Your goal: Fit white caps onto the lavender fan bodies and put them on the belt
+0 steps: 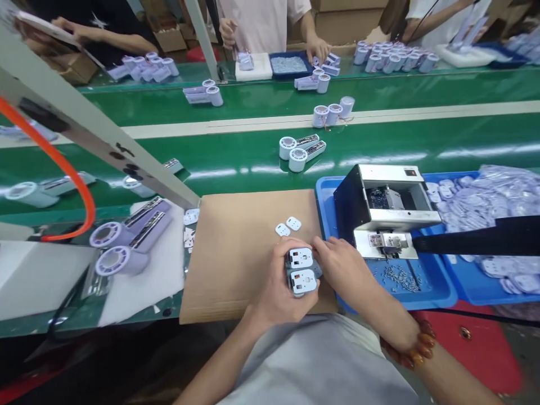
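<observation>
In the middle of the head view, my left hand [274,292] is wrapped round two small appliance housings, held side by side. White end plates [302,281] with slots and small holes face up on them. My right hand [340,261] is at the housings' right side with its fingers pinched together; what they grip is hidden. Two loose white plates [288,226] lie on the cardboard sheet [236,253] just beyond my hands.
A screw feeder [388,208] stands in a blue tray [439,295] with loose screws. Another tray holds bagged white plates [476,197]. Two lilac fan bodies [122,259] lie at left on a white foam sheet [164,270]. Beyond the green conveyor [236,152], co-workers handle parts.
</observation>
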Tool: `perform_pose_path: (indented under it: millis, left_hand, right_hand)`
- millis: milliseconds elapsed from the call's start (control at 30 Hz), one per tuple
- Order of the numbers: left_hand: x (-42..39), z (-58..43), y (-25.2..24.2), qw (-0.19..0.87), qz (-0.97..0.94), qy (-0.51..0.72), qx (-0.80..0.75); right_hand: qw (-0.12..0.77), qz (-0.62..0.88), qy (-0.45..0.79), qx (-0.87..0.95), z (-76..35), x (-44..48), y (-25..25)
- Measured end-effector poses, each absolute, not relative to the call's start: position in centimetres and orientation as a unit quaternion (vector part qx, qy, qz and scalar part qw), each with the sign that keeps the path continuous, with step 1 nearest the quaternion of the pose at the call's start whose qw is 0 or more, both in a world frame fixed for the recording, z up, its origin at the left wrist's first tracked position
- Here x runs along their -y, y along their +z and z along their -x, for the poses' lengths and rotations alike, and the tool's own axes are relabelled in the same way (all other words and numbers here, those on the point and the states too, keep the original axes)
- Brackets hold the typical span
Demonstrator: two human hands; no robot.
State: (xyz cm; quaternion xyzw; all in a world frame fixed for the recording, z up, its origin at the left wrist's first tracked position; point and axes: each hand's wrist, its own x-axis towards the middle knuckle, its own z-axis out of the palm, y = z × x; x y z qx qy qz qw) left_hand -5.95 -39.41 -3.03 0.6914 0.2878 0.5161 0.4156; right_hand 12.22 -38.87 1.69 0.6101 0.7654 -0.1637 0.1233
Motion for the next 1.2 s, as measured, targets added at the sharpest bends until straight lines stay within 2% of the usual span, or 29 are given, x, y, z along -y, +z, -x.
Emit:
perform_pose_path:
  millis: [167,300,500,633,733,900,1067,1200]
  left_hand:
    - [39.6,6.1,-3.2,0.406,-0.701,0.504,-0.298]
    - [39.6,6.0,-4.1,0.396,-0.704,0.514,-0.290]
    - [40.1,6.0,-4.2,0.390,-0.689,0.551,-0.265]
    - [41.3,6.3,-3.4,0.391,-0.680,0.563,-0.261]
    - [41.8,5.8,-3.3,0.389,-0.679,0.565,-0.262]
    - [41.9,4.1,-4.0,0.374,-0.698,0.557,-0.250]
    - [41.3,3.2,-4.5,0.369,-0.701,0.559,-0.245]
    - [40.7,3.1,-4.5,0.370,-0.710,0.550,-0.238]
  right_hand:
    - [0.097,-0.622,-0.177,-0.756,-13.0,39.2,1.3]
    - [0.022,-0.581,-0.190,-0.791,-13.6,40.5,-1.0]
    - [-0.191,-0.542,-0.210,-0.791,-13.1,43.6,-3.2]
    - [-0.354,-0.522,-0.284,-0.722,-13.3,44.5,-1.4]
    - [-0.434,-0.530,-0.362,-0.632,-13.4,45.1,0.3]
    - [-0.472,-0.579,-0.467,-0.473,-13.0,46.3,2.9]
    - [-0.501,-0.508,-0.636,-0.294,-13.8,46.9,4.5]
    - [-0.526,-0.501,-0.573,-0.379,-14.6,46.6,4.6]
